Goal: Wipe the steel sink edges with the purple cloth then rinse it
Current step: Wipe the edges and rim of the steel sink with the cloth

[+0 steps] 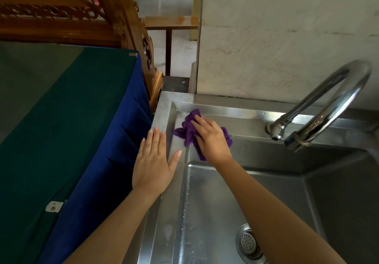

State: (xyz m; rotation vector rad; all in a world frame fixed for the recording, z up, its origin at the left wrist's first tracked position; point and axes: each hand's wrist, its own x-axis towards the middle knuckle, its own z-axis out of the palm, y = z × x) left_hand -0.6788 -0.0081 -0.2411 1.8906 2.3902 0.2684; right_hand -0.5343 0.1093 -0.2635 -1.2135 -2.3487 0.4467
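A steel sink (164, 108) fills the lower right, its left rim running down beside a table. The purple cloth (187, 129) lies crumpled on the inner ledge at the sink's far left corner. My right hand (211, 139) presses flat on top of the cloth and covers its right half. My left hand (152, 162) rests palm down, fingers spread, on the sink's left rim, just left of the cloth and not touching it. A curved chrome tap (326, 108) stands on the back ledge with no water running from it.
A drain strainer (249, 243) sits in the basin floor (205, 212), which carries water drops. A table under green and blue cloth (67, 120) borders the sink's left side. A carved wooden frame (127, 28) stands behind it. A pale wall (287, 38) rises behind the sink.
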